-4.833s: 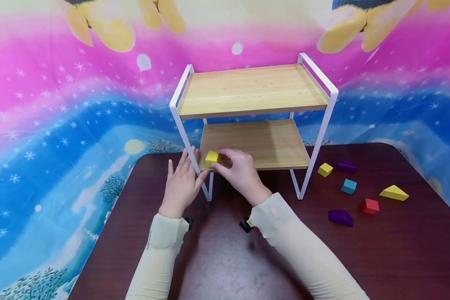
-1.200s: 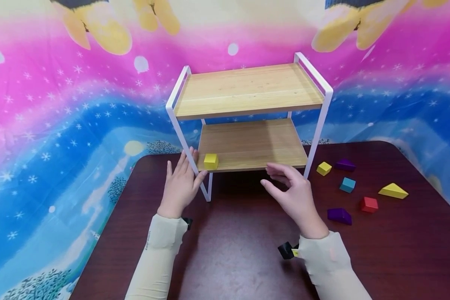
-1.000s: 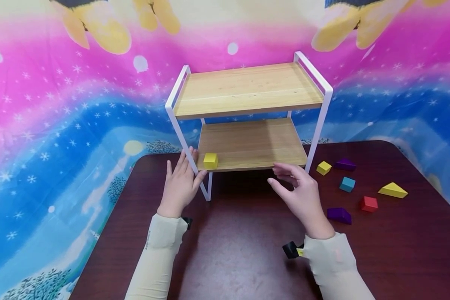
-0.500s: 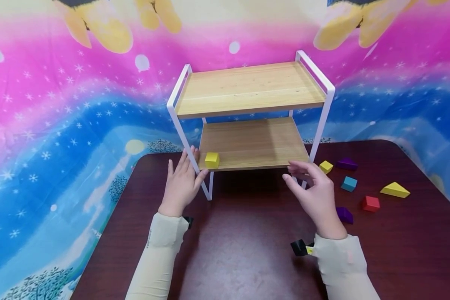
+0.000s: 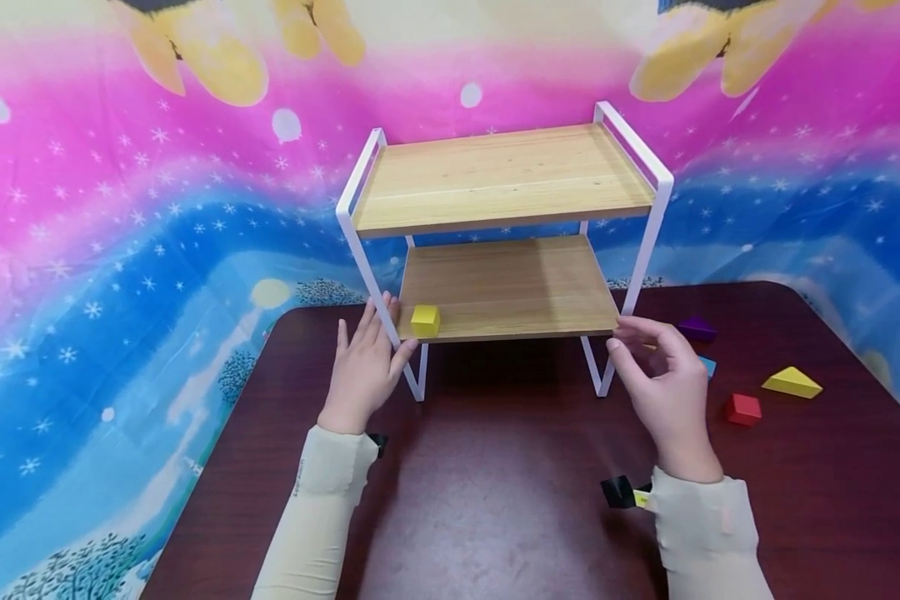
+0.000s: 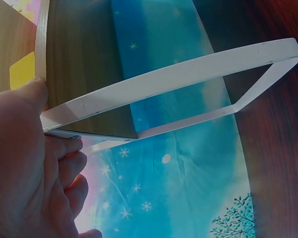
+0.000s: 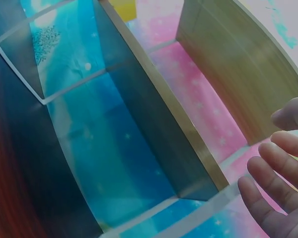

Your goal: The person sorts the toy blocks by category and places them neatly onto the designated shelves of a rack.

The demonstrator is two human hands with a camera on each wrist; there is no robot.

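Observation:
A two-tier shelf rack with a white frame (image 5: 646,250) stands on the table. On its lower board (image 5: 510,287), at the front left corner, sits a yellow cube (image 5: 424,321). My left hand (image 5: 363,371) rests against the rack's left front post, fingers straight and spread outside it; the left wrist view shows the thumb (image 6: 32,91) at the board's front edge, close to the cube. My right hand (image 5: 667,396) hovers by the right front post, holding nothing, its fingers (image 7: 273,176) loosely bent and apart from the thumb. It partly covers a teal block (image 5: 709,365) and a small yellow block.
Right of the rack lie a purple block (image 5: 697,328), a red cube (image 5: 744,409) and a yellow triangular block (image 5: 792,382). A printed cloth (image 5: 195,250) hangs behind the dark table (image 5: 487,500). The upper board (image 5: 502,179) overhangs the lower one.
The right hand let go of the yellow cube at the lower board's front left corner, then moved right past the right post, now hiding a second purple block. The left hand has stayed put.

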